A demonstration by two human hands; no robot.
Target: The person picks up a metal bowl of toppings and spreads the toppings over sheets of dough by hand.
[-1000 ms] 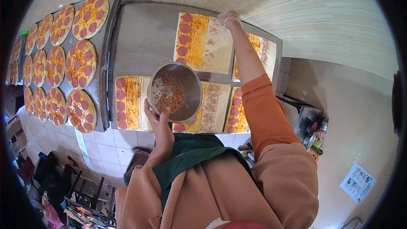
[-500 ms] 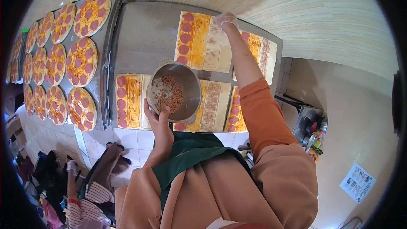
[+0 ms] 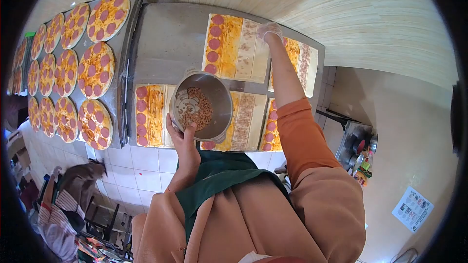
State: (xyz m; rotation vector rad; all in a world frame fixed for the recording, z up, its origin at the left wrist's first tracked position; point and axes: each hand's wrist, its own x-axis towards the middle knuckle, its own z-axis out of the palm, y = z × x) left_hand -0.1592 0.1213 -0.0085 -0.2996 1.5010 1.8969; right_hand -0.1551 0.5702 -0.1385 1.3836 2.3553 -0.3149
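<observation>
My left hand grips the near rim of a metal pot, thumb inside. Crumbled brown meat lies in the pot. My right hand, in a clear plastic glove, is over the far right corner of a dough sheet; its fingers are too blurred to make out. That sheet carries a row of sausage slices, an orange sauce and cheese strip, and a strip of scattered meat. Similar topped sheets lie at the near left, beneath the pot's right side and at the right.
Several round pizzas stand in rows on the metal surface at the left. A pale wall borders the far side of the metal table. Another person is at the lower left. Pans stand at the right.
My right hand has shifted slightly right along the far edge of the sheet. My left hand and the pot have stayed put. The other person has moved left.
</observation>
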